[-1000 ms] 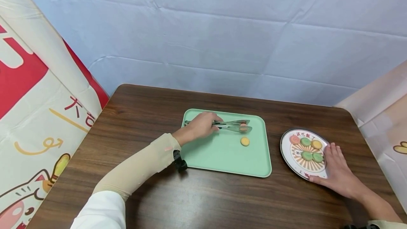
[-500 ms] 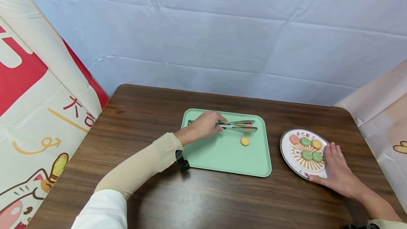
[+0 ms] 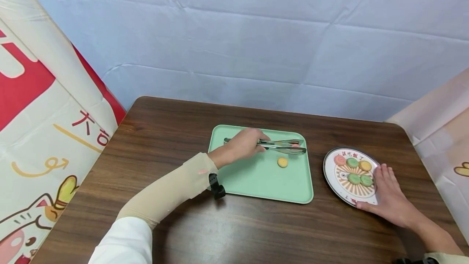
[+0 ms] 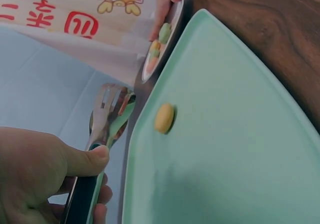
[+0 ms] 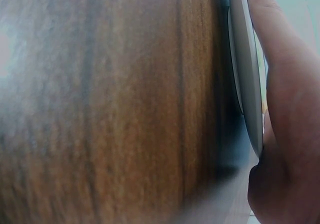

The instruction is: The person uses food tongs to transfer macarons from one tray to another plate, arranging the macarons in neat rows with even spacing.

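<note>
My left hand (image 3: 244,145) grips metal food tongs (image 3: 283,148) by their dark handles, above the back part of a pale green tray (image 3: 267,184). Between the tong ends sits a pink macaron (image 3: 295,146), partly hidden by the metal. A yellow macaron (image 4: 164,118) lies on the tray below the tongs. To the right, my right hand (image 3: 390,196) rests with spread, straight fingers against the right rim of a white printed plate (image 3: 332,174). On that plate lie pink, green and yellow macarons (image 3: 354,179). In the right wrist view the thumb (image 5: 282,39) lies along the plate's edge.
The brown wooden table (image 3: 234,231) carries both tray and plate, with a gap between them. A pale blue cloth wall (image 3: 234,52) stands behind the table's back edge. Printed panels (image 3: 47,141) flank the sides.
My left hand has moved to the right with the tongs and the pink macaron between their ends, toward the tray's right edge. My right hand and the plate have stayed put.
</note>
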`<state>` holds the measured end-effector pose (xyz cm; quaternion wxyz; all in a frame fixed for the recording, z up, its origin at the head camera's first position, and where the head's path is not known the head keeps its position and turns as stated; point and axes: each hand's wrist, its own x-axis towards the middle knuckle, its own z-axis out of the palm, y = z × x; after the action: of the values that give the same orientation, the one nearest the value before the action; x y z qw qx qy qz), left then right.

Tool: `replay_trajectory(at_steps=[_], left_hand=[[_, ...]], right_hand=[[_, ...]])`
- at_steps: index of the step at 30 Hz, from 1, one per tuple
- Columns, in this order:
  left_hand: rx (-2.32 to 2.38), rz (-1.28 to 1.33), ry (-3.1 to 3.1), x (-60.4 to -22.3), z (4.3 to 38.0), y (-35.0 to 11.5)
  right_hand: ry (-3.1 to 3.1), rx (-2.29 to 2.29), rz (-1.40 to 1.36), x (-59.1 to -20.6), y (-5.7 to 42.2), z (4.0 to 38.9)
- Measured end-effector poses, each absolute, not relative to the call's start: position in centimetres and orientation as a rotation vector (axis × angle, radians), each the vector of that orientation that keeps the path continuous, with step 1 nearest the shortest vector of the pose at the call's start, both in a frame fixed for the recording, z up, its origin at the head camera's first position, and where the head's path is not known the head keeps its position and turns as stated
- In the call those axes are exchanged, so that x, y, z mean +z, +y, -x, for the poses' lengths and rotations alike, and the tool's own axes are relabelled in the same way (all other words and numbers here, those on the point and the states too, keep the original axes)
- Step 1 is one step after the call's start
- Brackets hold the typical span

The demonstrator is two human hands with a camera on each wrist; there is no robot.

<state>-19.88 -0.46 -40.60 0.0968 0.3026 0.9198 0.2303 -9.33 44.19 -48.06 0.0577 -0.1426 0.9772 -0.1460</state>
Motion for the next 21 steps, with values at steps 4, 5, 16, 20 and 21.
replay_trajectory(at_steps=[4,5,16,20,21], left_hand=[[0.682,-0.921,2.715,-40.4,19.7,0.2],[0.682,-0.926,2.714,-40.3,19.6,0.4],[0.699,-0.952,2.695,-39.7,19.3,1.8],[0.702,-0.952,2.693,-39.7,19.1,2.4],[0.699,-0.952,2.694,-39.7,19.0,2.6]], right_hand=[[2.966,-0.438,0.437,-48.2,44.3,9.3],[2.969,-0.439,0.438,-48.2,44.3,9.3],[2.994,-0.443,0.454,-48.3,44.3,9.3],[2.973,-0.442,0.439,-48.1,44.3,9.4],[2.970,-0.443,0.435,-48.1,44.3,9.4]])
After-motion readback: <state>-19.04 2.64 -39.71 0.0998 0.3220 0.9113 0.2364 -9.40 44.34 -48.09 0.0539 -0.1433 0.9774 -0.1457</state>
